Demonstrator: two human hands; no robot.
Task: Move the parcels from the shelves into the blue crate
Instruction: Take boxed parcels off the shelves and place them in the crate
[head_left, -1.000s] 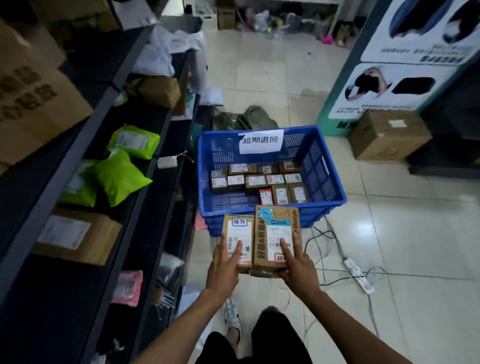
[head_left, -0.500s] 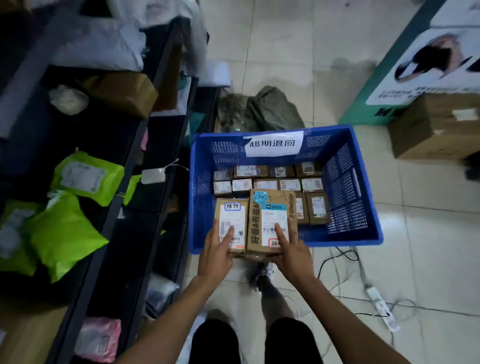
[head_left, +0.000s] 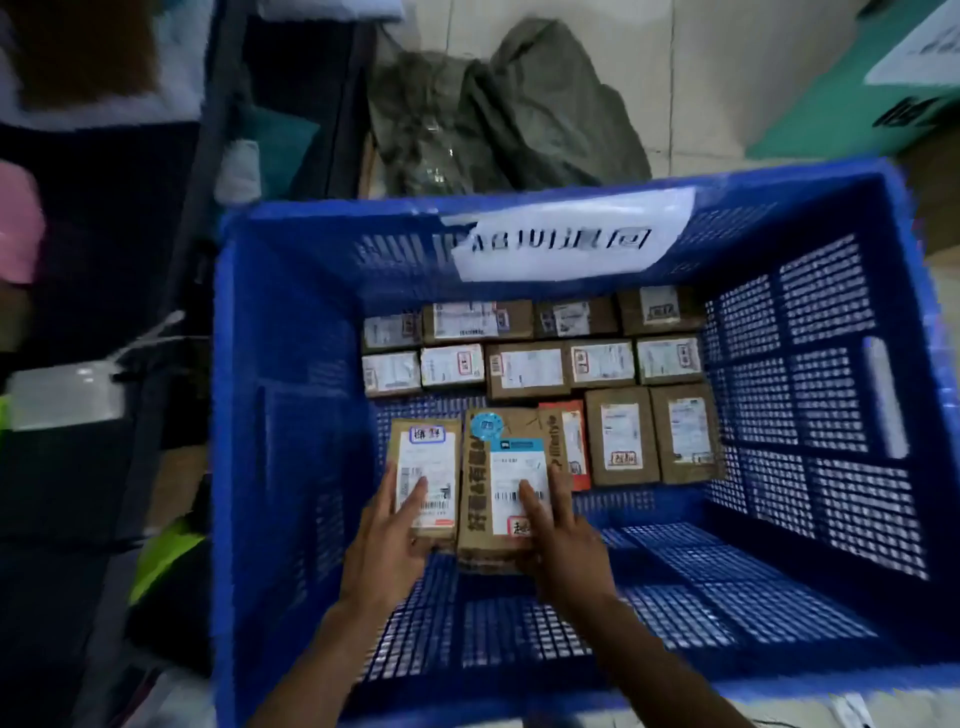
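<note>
The blue crate (head_left: 280, 415) fills the view, with a white paper label (head_left: 571, 239) on its far wall. Several small brown parcels (head_left: 524, 369) lie in rows on its far floor. My left hand (head_left: 387, 545) holds a narrow brown parcel (head_left: 426, 447) with a white shipping label. My right hand (head_left: 563, 545) holds a larger brown parcel (head_left: 498, 441) beside it, with a round blue sticker. Both parcels are inside the crate, low over its floor, just in front of the rows.
Dark shelving (head_left: 156, 312) runs along the left, with a white item (head_left: 62, 395), a pink thing (head_left: 18, 228) and a green bag (head_left: 166, 551) on or near it. A grey-green cloth heap (head_left: 498, 109) lies on the tiled floor behind the crate.
Both hands carried the two parcels forward over the crate's near rim and down inside it. The view closed in on the crate.
</note>
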